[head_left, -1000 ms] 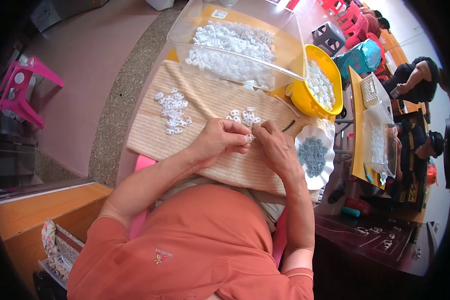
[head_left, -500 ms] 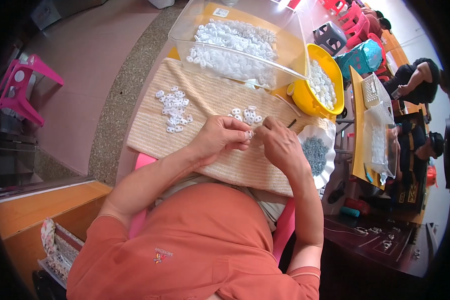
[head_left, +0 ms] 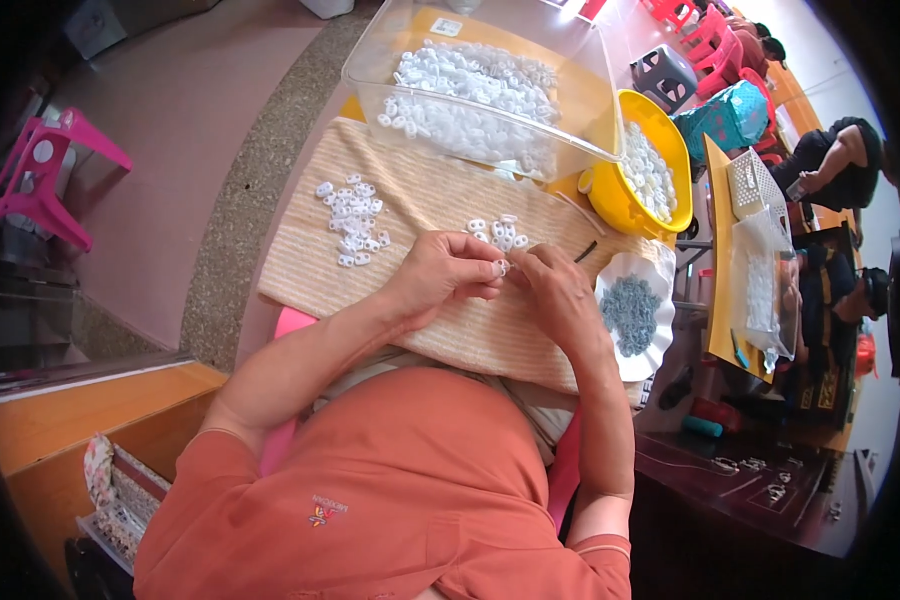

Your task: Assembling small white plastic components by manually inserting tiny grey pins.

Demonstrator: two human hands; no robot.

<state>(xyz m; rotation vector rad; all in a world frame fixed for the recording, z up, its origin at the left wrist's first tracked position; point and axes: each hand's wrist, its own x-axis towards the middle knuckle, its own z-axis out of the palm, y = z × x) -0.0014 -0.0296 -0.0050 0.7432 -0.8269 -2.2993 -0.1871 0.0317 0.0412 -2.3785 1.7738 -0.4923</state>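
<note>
Head view: left hand (head_left: pixel 448 272) clamps white piece (head_left: pixel 502 267) between thumb and forefinger, over cloth (head_left: pixel 420 200). Right hand (head_left: pixel 560 292) at piece's three o'clock, fingers bunched; whether gripping, cannot tell. Pile (head_left: pixel 499 230) at twelve o'clock, dish (head_left: pixel 642 369) four, tub (head_left: pixel 618 206) two.

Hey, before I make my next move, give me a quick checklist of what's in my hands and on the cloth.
1. Left hand gripping the small whitish piece: ok, pinched at the fingertips.
2. Right hand gripping something: cannot tell; its fingertips are close to that piece, but the contact is too small to make out.
3. Near cluster of white pieces close by: ok, just beyond your hands.
4. Grey parts contained: ok, heaped in the white wavy-rimmed dish to your right.
5. Cloth free of stray strips: not ok, a thin dark strip lies near the dish.
</note>
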